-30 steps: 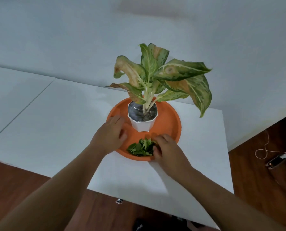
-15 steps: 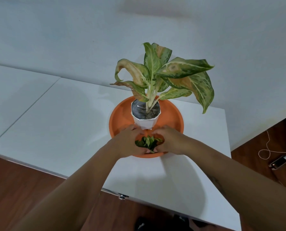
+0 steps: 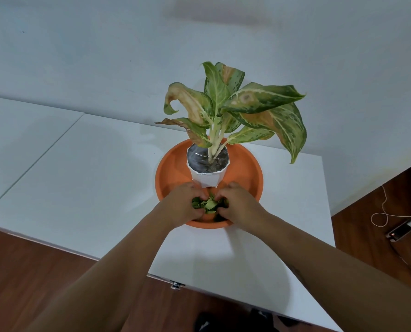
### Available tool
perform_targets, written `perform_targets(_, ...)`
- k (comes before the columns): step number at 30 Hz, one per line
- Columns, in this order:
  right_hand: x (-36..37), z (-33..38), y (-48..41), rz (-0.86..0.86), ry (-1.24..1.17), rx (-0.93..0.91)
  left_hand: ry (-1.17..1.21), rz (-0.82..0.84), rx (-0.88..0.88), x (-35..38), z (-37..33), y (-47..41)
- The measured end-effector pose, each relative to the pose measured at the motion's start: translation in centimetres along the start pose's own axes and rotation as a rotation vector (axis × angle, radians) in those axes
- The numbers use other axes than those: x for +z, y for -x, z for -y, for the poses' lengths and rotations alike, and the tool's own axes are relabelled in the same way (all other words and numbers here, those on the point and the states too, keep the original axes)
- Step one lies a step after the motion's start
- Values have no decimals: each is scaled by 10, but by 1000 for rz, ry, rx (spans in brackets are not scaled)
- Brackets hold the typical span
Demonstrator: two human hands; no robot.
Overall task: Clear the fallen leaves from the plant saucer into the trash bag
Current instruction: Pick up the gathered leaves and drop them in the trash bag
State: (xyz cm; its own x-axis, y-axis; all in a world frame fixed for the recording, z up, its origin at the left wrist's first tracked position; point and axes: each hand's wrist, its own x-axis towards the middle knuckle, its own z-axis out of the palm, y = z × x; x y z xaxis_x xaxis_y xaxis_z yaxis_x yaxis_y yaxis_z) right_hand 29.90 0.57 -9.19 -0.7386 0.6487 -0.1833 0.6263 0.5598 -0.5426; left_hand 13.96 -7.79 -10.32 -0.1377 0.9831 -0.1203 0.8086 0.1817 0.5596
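Observation:
An orange plant saucer (image 3: 247, 168) sits on a white table (image 3: 91, 178) and carries a white pot (image 3: 208, 178) with a variegated green plant (image 3: 233, 109). A small heap of green fallen leaves (image 3: 209, 204) lies at the saucer's near side. My left hand (image 3: 181, 203) and my right hand (image 3: 239, 202) are cupped on either side of the heap, fingers curled round the leaves and pressing them together. No trash bag is in view.
A white wall stands behind the table. Brown wooden floor shows in front and to the right, where a phone (image 3: 402, 230) lies with a white cable (image 3: 382, 212). Something dark sits on the floor at the bottom edge (image 3: 206, 324).
Both hands moved inward from the saucer's rim and closed on the leaf heap, bunching it tighter. The camera has shifted slightly.

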Motion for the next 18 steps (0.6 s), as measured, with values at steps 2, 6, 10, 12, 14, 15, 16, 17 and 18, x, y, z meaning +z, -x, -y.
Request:
perform_targets(2,3,1,-1,-22,4,6,-16,-20,4,1,-2,0)
perform_targets(6,3,4,-4,-30,21,21,5,-56,-36,5,-3,-2)
perform_targets(10,0,3,-6,-32,-45,76,84,-108,-120,7,-2,-6)
perform_targets(12,-1,2,-5,-38,-149,105,120,-137,-153,7,-4,-6)
perform_targets(14,-5,1,-3,-67,-265,139,203,-171,-188,5,-5,-4)
perform_targets(15,-7,0,-2,-86,-316,160,250,-189,-200,5,-6,-3)
perform_targets(16,-8,-1,0,-107,-366,182,298,-208,-215,4,-7,-2)
perform_targets(17,-10,-2,1,-126,-419,208,357,-221,-234,3,-8,0)
perform_targets(18,-11,-3,3,-141,-477,238,430,-232,-264,1,-9,2)
